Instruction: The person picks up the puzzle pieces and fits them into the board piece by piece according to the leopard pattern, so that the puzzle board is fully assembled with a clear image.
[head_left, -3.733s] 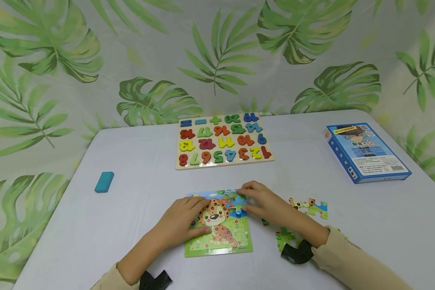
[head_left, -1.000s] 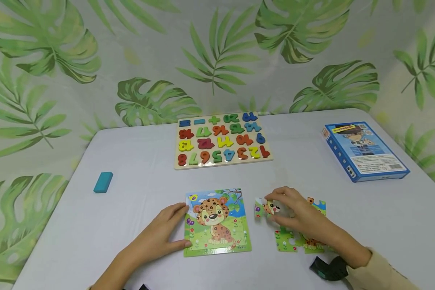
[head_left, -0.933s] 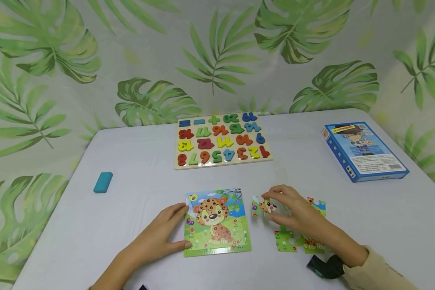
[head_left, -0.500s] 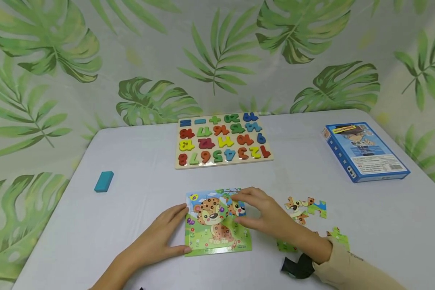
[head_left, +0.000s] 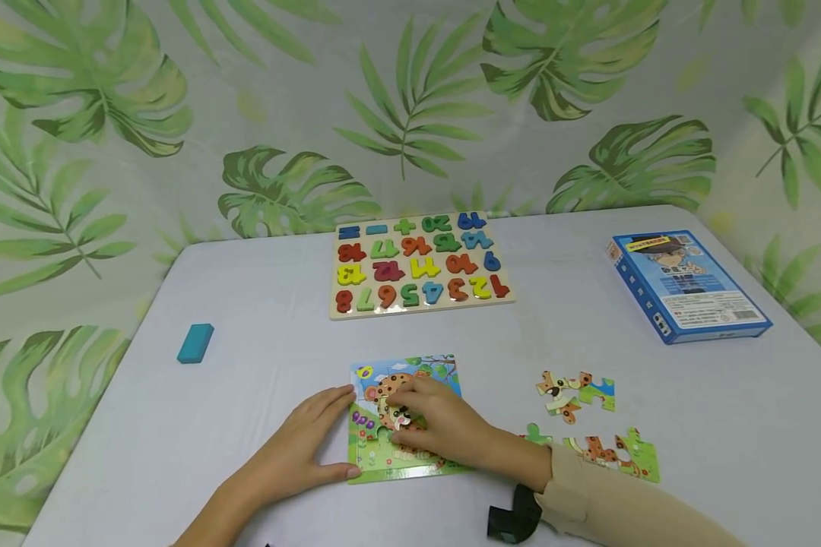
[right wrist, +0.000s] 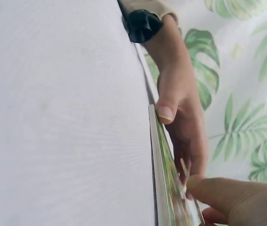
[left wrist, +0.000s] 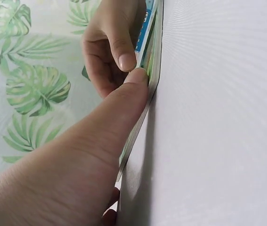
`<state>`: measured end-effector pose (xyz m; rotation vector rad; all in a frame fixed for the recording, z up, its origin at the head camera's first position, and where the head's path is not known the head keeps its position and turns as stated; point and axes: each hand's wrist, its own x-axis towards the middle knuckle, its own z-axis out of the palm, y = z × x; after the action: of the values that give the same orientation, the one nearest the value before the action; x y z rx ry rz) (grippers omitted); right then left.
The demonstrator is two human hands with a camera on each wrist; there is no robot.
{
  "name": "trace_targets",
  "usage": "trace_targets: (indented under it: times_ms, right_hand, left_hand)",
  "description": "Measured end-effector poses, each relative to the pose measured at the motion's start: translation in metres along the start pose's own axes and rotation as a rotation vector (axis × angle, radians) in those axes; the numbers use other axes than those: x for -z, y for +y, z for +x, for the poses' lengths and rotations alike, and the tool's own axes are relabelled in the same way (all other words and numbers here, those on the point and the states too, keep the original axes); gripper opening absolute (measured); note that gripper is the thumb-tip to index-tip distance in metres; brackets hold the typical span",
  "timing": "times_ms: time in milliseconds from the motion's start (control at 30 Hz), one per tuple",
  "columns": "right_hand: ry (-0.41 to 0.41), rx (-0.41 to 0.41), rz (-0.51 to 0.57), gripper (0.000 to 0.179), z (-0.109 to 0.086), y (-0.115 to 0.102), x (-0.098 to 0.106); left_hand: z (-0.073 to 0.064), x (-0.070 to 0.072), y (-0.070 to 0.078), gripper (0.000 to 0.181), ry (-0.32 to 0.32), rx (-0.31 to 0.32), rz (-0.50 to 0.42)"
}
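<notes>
Left hand (head_left: 297,442): thumb and fingers well apart, touching the puzzle board (head_left: 397,478), fingers at ten o'clock, thumb between seven and eight.
Right hand (head_left: 443,422): fingers clamped with the thumb on a puzzle piece (head_left: 386,416) over the middle of the board.
Held piece: thin, flat, printed, tilted against the board; whether it touches cannot be told.
Puzzle board: near-square, glossy, raised rim, leopard picture.
Loose pieces (head_left: 598,393): knobbed and notched, at three o'clock from the board.
Number board (head_left: 423,311): pale rectangle, chunky coloured numerals, at twelve.
Box (head_left: 687,285): blue, glossy, at two.
Block (head_left: 195,343): teal, smooth, oblong, at ten.
Surface (head_left: 274,304): white, fine-textured.
</notes>
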<state>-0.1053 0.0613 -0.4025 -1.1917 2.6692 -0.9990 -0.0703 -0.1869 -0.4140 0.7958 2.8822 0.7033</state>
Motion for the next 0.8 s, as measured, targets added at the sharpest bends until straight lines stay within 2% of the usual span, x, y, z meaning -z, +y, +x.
trace_targets:
  times_ms: [100,233,400,600,800]
  right_hand:
    - [0.009,0.024,-0.086,0.041,0.006,-0.001,-0.004]
    - [0.012,0.018,-0.145,0.041,0.010,-0.003,-0.007]
    - [0.020,0.016,-0.167,0.042,0.013,-0.003,-0.009]
    - [0.028,0.014,-0.175,0.043,0.014,-0.002,-0.010]
    - [-0.038,-0.012,-0.239,0.045,0.013,-0.005,-0.003]
  left_hand:
    - [0.000,-0.001,-0.001,0.091,0.010,-0.015,-0.002]
    - [0.000,-0.001,-0.002,0.083,0.018,-0.041,-0.001]
    - [0.000,-0.001,-0.003,0.074,0.016,-0.059,-0.002]
    - [0.000,-0.001,-0.003,0.074,0.016,-0.073,0.003]
    - [-0.001,0.000,-0.003,0.078,-0.002,-0.080,0.011]
